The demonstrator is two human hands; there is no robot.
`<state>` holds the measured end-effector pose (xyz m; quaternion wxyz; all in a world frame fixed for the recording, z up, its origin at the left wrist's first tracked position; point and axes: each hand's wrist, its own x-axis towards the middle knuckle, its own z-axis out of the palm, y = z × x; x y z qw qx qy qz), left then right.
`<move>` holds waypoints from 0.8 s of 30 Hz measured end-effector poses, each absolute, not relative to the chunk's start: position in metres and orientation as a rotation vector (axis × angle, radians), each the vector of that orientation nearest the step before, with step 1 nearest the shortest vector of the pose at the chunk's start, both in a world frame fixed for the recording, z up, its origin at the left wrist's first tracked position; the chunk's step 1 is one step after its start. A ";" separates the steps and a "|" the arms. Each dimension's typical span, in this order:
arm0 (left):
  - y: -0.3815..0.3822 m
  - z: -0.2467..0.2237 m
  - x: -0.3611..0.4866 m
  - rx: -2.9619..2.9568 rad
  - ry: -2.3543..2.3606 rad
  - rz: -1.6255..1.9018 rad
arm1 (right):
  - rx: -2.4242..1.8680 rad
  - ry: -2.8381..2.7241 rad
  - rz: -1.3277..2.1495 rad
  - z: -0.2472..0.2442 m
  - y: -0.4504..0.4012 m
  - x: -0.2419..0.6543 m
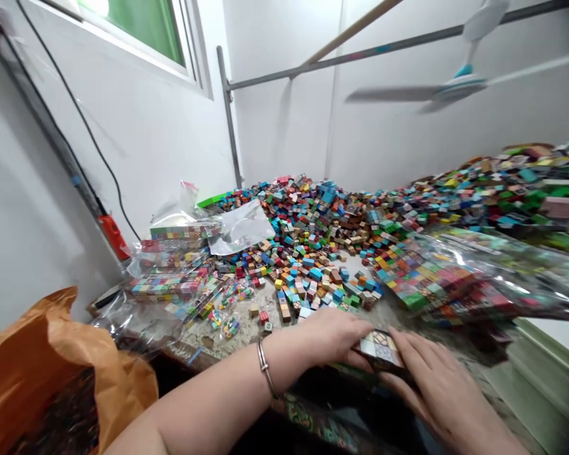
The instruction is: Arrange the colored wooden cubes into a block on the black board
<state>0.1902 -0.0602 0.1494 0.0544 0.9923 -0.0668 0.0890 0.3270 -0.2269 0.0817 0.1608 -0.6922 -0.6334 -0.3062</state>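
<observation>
A small block of patterned cubes (378,346), pale on top with dark sides, is gripped between my two hands at the table's front edge. My left hand (334,336), with a metal bracelet on the wrist, closes its thumb and fingers on the block's left end. On the other end, the thumb and fingers of my right hand (434,366) are closed too. My fingers hide part of the block. Just beyond my left hand lie loose coloured cubes (312,273) and a brown stick-like block (283,307).
A big heap of coloured cubes (294,208) covers the table's back. Clear bags of packed cubes (427,278) lie at right, more bagged cubes (171,284) at left. An open orange sack (123,366) stands front left. A fan (459,88) hangs above right.
</observation>
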 end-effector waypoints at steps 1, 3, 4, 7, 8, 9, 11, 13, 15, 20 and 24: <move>-0.061 0.150 0.190 3.018 -0.217 0.263 | -1.959 -1.820 -0.901 0.079 -0.226 0.328; -0.063 0.149 0.189 3.045 -0.225 0.252 | -1.936 -1.823 -0.941 0.076 -0.224 0.328; -0.064 0.148 0.188 3.066 -0.221 0.255 | -1.931 -1.815 -0.953 0.075 -0.222 0.328; -0.067 0.145 0.188 3.080 -0.194 0.326 | -1.977 -1.750 -0.939 0.080 -0.222 0.322; -0.068 0.145 0.188 3.056 -0.191 0.359 | -2.012 -1.714 -0.913 0.084 -0.224 0.319; -0.069 0.146 0.187 3.019 -0.188 0.390 | -2.048 -1.663 -0.876 0.089 -0.227 0.315; -0.068 0.152 0.182 2.935 -0.159 0.436 | -2.116 -1.524 -0.738 0.100 -0.239 0.308; -0.065 0.158 0.171 2.855 -0.032 0.484 | -2.163 -1.351 -0.520 0.107 -0.257 0.300; -0.060 0.158 0.152 2.747 0.144 0.573 | -2.203 -1.150 -0.252 0.106 -0.277 0.291; -0.053 0.109 0.097 2.214 0.662 0.736 | -2.131 -0.770 0.258 0.077 -0.299 0.272; -0.063 0.069 0.081 1.975 0.718 0.597 | -1.990 -0.715 0.408 0.060 -0.286 0.265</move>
